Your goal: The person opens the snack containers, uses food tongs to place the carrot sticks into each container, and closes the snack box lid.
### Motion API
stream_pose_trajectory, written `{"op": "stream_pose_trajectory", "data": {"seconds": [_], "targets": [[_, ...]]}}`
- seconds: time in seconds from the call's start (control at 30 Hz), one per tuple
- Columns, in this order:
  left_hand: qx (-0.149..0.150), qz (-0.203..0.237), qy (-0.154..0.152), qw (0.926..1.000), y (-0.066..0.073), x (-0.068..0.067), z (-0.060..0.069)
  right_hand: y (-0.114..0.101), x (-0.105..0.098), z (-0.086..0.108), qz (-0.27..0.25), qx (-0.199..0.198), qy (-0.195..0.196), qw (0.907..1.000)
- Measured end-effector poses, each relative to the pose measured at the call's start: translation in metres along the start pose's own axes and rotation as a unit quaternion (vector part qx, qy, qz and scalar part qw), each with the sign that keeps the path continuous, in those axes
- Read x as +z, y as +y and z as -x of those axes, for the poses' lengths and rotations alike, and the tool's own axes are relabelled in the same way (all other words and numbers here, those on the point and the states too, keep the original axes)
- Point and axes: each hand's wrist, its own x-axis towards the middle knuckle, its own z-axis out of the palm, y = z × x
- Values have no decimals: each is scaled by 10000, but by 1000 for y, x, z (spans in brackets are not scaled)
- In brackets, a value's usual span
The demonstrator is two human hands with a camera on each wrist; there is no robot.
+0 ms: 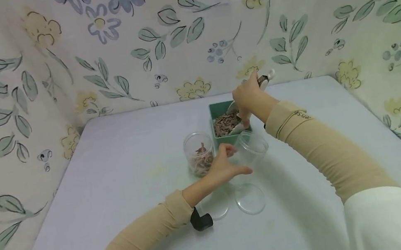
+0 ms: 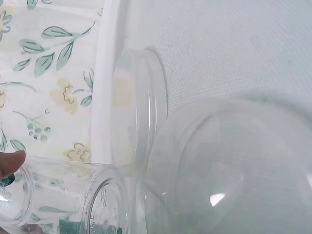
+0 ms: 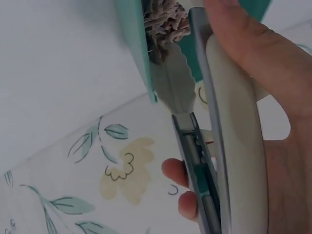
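Note:
My left hand (image 1: 222, 168) holds a tilted clear plastic jar (image 1: 253, 145) between thumb and fingers. The jar (image 2: 73, 195) shows no contents in the left wrist view. My right hand (image 1: 247, 98) grips tongs (image 3: 239, 122) with pale scalloped tips. Those tips reach into a green bin (image 1: 233, 139) of brown shredded strips (image 1: 226, 124). In the right wrist view, one tip (image 3: 175, 80) touches the strips beside the bin wall; whether it pinches any is unclear. Left of the bin, a second clear jar (image 1: 198, 144) stands upright, partly filled with similar strips.
Two clear round lids (image 1: 250, 198) lie on the white tabletop (image 1: 133, 162), nearer to me than the jars. A black wrist-worn device (image 1: 201, 221) hangs beneath my left forearm. Flower-patterned cloth (image 1: 163, 63) surrounds the table at the back and sides.

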Motion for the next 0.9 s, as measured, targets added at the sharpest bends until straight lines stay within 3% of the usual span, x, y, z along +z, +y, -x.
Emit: {"op": "stream_pose_trajectory", "data": {"seconds": [0.37, 0.9], "targets": [[-212, -42, 322, 9992, 1, 2, 2, 11, 13, -2, -342, -403, 310, 9981], [-128, 14, 367, 9992, -2, 7, 2, 8, 42, -2, -482, -763, 1182, 9889]]}}
